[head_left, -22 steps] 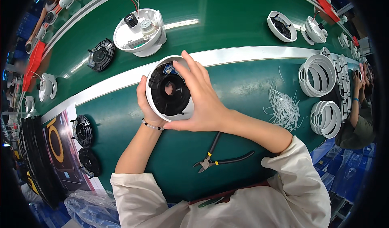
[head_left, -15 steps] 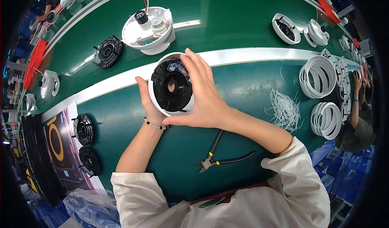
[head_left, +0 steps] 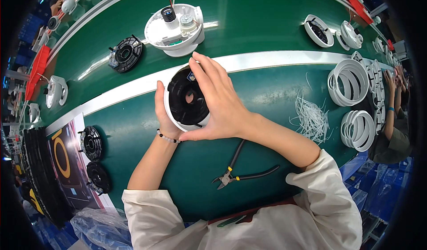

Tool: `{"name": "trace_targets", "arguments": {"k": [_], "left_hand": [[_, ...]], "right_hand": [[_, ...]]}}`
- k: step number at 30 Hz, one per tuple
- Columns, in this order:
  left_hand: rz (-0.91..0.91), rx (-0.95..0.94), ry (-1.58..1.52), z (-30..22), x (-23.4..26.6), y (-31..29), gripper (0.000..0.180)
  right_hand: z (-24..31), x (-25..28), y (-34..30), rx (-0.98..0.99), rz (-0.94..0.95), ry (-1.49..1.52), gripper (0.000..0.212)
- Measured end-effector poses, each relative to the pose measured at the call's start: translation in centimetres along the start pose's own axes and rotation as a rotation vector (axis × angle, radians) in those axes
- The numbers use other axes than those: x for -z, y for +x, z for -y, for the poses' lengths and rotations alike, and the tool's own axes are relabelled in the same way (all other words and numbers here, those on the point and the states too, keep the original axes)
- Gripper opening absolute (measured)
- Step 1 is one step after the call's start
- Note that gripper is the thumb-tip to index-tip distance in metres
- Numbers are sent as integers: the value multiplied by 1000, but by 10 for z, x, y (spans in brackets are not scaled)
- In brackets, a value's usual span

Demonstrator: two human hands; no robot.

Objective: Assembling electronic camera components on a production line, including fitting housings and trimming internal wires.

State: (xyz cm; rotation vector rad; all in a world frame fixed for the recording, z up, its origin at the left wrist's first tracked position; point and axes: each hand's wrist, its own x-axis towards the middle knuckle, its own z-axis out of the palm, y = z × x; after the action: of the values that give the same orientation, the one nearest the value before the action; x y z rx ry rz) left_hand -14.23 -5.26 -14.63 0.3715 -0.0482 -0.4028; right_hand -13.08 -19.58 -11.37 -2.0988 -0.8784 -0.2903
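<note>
Between my two hands is a white round shell (head_left: 186, 127) with a black ring-shaped insert (head_left: 179, 100) seated in it. Skin shows through the insert's round centre hole, and a bit of blue circuit board peeks out beside my fingers. My left hand (head_left: 164, 114) wraps the shell's left side from below. On the other side, my right hand (head_left: 220, 101) grips the shell, its fingers reaching over the upper edge and thumb along the bottom. Black-handled diagonal cutters (head_left: 227, 177) lie spread on the green mat below my right forearm.
Beyond the white strip stand an opened white camera body (head_left: 175, 34) and a black round part (head_left: 126, 53). White rings (head_left: 348, 82) are stacked at right near a heap of white plastic strips (head_left: 311, 119). Two black parts (head_left: 92, 142) lie left; a co-worker's arm (head_left: 390, 116) shows far right.
The opened camera body and black round part on the far belt have shifted right. My right fingers have slid left over the insert, covering more of the circuit board.
</note>
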Motion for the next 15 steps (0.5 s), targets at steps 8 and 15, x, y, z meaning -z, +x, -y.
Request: {"name": "trace_targets", "arguments": {"k": [8,15], "left_hand": [[119,-7,27,0,3,-15,65],[-5,-82,89,-10,2,-21,54]], "right_hand": [[8,-7,-6,-17,-3,-38,120],[9,-25,-11,-3,-32,-1,123]]}}
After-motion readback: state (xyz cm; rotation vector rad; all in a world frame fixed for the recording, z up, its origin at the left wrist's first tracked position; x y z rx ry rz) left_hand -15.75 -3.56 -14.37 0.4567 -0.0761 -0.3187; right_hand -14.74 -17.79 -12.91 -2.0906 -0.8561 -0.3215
